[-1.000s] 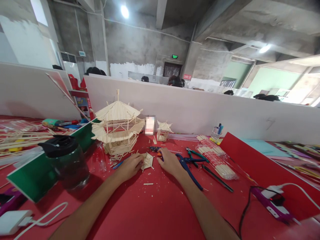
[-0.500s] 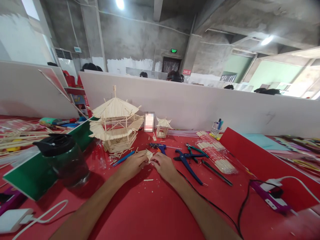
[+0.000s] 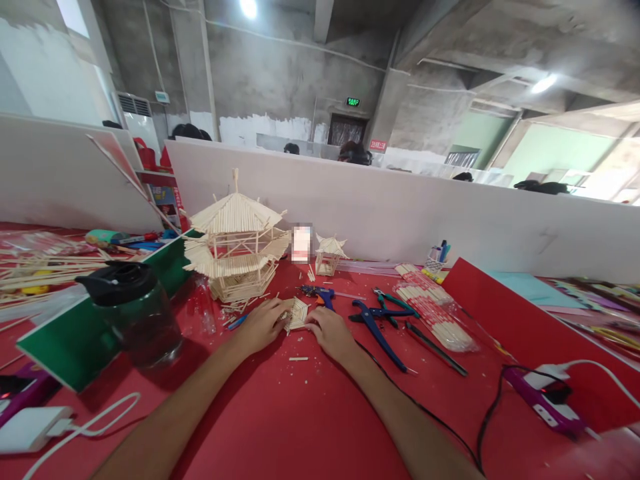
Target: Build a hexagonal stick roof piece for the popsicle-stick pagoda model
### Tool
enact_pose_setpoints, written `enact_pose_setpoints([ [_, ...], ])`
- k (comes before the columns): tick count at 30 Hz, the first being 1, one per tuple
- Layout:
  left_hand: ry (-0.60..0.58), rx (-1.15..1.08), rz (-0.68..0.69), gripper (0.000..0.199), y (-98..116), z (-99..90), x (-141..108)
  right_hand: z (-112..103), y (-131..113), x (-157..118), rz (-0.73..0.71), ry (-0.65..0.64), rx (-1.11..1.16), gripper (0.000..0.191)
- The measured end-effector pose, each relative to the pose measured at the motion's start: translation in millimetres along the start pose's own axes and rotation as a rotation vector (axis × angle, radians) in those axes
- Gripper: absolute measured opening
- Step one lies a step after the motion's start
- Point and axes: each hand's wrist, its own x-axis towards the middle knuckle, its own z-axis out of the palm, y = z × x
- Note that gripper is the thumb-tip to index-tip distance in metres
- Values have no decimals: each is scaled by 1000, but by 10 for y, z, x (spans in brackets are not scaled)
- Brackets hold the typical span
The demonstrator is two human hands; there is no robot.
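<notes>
Between my hands, low over the red table, is a small panel of pale wooden sticks laid in a nested angular pattern. My left hand pinches its left edge, with the fingertips partly hidden. On the other side my right hand has its curled fingers at the panel's right edge. One loose short stick lies just nearer to me. A blue glue gun rests beyond the right hand, and a blue pen-like tool is partly covered by the left hand.
Behind stand a large stick pavilion and a small one. To the right lie blue cutters, green-handled pliers and bagged sticks. A dark bottle stands left; a black cable crosses the right side.
My hands have spread slightly apart, and more of the stick panel shows between them. The left hand now covers more of the blue pen-like tool. The view has shifted a little.
</notes>
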Motion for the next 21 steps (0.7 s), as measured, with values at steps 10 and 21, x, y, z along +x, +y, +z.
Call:
enact_pose_setpoints([
  [10,1,-11,4,18,-13,28,9,43,-5,1,-14,0,-25,8],
  [21,-10,1,-6,17,5,16,8,47,-38,-1,-14,20,-47,3],
])
